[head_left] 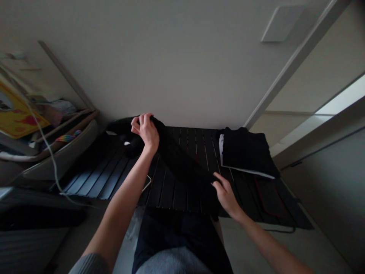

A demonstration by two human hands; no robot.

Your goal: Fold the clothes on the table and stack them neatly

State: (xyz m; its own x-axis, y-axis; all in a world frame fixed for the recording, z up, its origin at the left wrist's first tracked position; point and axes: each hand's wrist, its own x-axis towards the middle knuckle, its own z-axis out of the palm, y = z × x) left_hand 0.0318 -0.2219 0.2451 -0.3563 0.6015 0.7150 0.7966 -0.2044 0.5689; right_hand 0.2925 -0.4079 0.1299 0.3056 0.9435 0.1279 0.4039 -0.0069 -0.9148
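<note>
A length of black cloth, seemingly a garment, stretches slantwise between my two hands over a dark slatted table. My left hand grips its upper left part, close to the wall. Lower down and to the right, my right hand pinches the other end, thumb and fingers together. Its lower edge hangs at the table's near side, where it merges with the dark slats. Left of my left hand lies more black fabric with a small white spot; I cannot tell whether it is the same piece.
A folded black cloth with a white edge lies on the table's right side. At the left stands a bin of mixed items, with a white cable hanging in front. A pale wall rises behind the table.
</note>
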